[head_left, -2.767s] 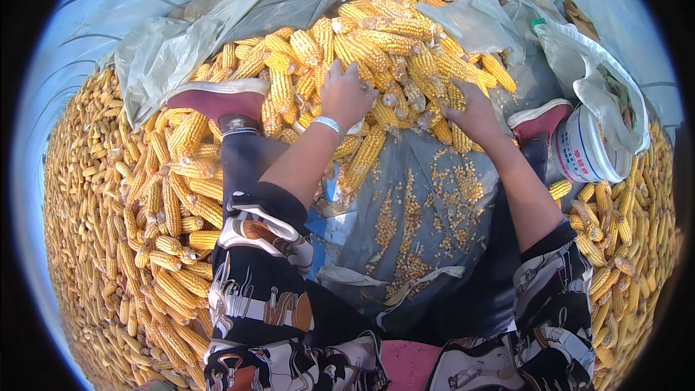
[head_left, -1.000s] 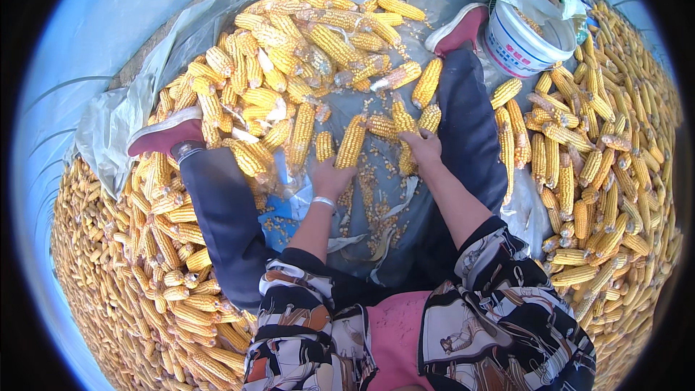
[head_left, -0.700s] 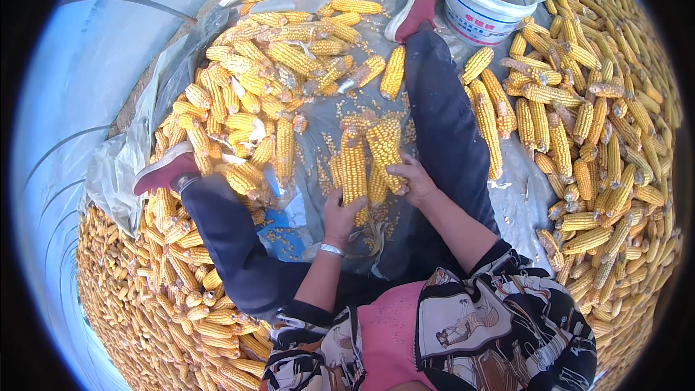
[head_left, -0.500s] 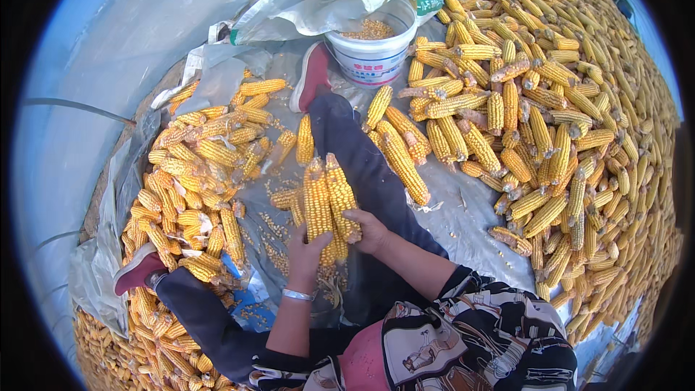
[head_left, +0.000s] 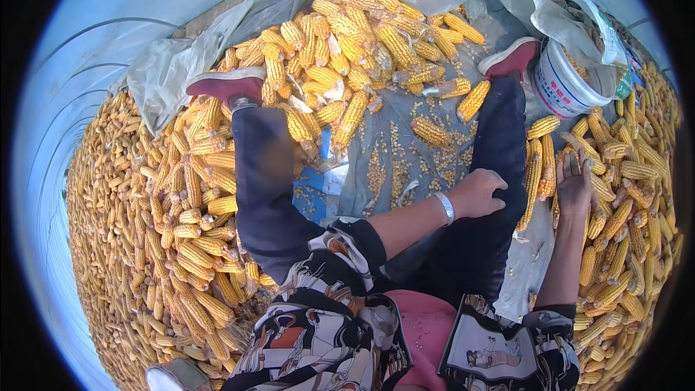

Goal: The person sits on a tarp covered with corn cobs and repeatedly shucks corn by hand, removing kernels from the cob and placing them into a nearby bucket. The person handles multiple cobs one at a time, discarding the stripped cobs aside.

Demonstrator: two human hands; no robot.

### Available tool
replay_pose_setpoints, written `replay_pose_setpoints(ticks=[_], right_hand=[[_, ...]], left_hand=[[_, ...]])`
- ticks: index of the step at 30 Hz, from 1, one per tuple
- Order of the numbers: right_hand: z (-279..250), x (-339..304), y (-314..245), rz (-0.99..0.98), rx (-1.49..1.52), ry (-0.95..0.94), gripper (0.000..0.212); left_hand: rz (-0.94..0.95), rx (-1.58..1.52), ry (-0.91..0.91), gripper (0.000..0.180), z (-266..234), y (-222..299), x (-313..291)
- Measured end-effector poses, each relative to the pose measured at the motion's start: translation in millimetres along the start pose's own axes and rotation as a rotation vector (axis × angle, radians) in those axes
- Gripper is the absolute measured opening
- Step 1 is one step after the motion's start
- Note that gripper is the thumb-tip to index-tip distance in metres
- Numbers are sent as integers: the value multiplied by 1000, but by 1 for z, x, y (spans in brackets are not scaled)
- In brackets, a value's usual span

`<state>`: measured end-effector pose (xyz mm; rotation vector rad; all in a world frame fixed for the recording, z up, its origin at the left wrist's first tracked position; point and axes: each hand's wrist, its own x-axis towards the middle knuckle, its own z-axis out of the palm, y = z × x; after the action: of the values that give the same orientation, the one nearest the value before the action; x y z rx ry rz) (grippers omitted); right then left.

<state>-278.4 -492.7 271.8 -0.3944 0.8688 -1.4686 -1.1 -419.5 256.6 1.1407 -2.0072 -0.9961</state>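
My left hand [head_left: 476, 194], with a silver bracelet on its wrist, hovers by my right leg. Its fingers are curled in and nothing shows in them. Out to the right, my right hand [head_left: 575, 187] reaches to the edge of a heap of yellow corn cobs [head_left: 615, 228]; its fingers are stretched and apart, with cobs right beside them. Two long corn cobs [head_left: 533, 177] lie between that hand and my leg. Between my legs a single corn cob [head_left: 430, 132] rests on the grey sheet [head_left: 376, 127] among loose kernels [head_left: 398, 174].
A white bucket [head_left: 568, 90] stands beyond my right foot, kernels inside, with a pale plastic sack [head_left: 539, 3] draped against it. Shorter cobs [head_left: 347, 36] are piled ahead between my feet. Another large cob heap [head_left: 137, 232] fills the left side. Plastic sheeting [head_left: 170, 80] edges the far side.
The view has swung left. The cobs that both hands held are no longer in them. My right hand has moved out to the right heap, and my left hand is now beside my right leg.
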Motion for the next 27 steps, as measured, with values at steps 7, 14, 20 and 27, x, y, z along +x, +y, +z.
replay_pose_setpoints(ticks=[7,14,20,27], right_hand=[[91,41,170,61,-1192,-460,49],[133,43,281,-234,-1991,-697,48],[155,71,281,-289,-2097,-735,34],[193,136,233,-462,-2498,-1142,54]], left_hand=[[-698,501,330,48,-162,-192,-126],[-790,676,474,67,-157,-246,-123],[-921,488,465,57,-159,-247,-124],[-822,514,618,52,-141,-246,-125]])
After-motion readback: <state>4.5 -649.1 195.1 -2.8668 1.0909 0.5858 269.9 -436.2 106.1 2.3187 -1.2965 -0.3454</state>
